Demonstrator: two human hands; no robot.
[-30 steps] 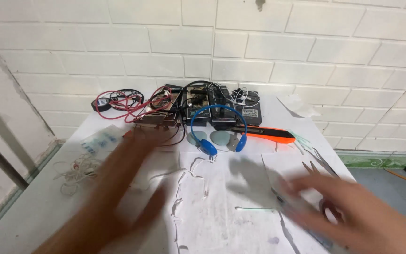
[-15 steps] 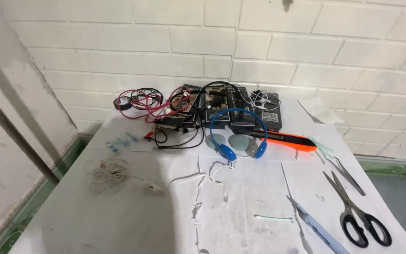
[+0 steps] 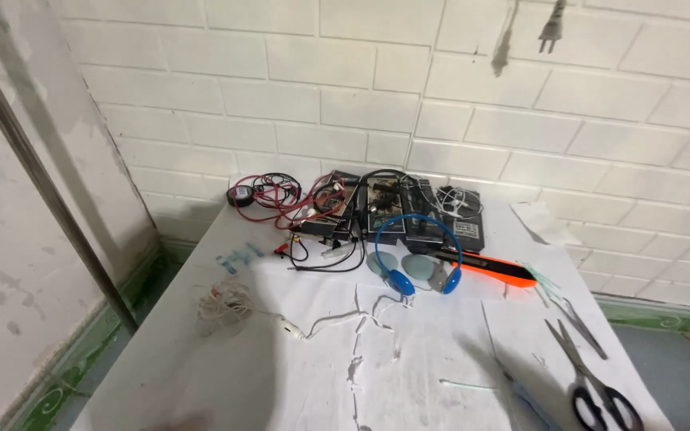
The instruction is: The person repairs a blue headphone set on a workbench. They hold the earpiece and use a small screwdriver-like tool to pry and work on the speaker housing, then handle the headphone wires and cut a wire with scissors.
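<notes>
Hands: neither hand shows clearly in this view, so I cannot tell whether the fingers are apart or together; only a faint blur sits at the very bottom edge, too smeared to name.
Table (image 3: 201, 375): white-covered top, pushed up against a white brick wall (image 3: 409, 104), with cracks and tears running down the middle of the cover.
Blue headphones (image 3: 417, 255): lying flat a little behind the middle of the table, band arched toward the wall, both blue ear cups pointing toward the near edge.
Circuit boards (image 3: 409, 211): a dark cluster at the back of the table, just behind the headphones, wires looped over them.
Red and black wires (image 3: 269, 195): coiled at the back left, beside the boards.
Orange-handled knife (image 3: 489, 267): lying just right of the headphones, pointing out to the right.
White cable (image 3: 229, 307): bundled loosely on the left side, its tail trailing toward the centre.
Scissors (image 3: 596, 383): black handles, lying at the right near corner, blades aimed toward the wall.
Tweezers (image 3: 580, 323): just behind the scissors, near the right edge.
White paper scrap (image 3: 545, 223): at the back right, beside the wall.
Plug (image 3: 551, 28): hanging against the bricks, top right.
</notes>
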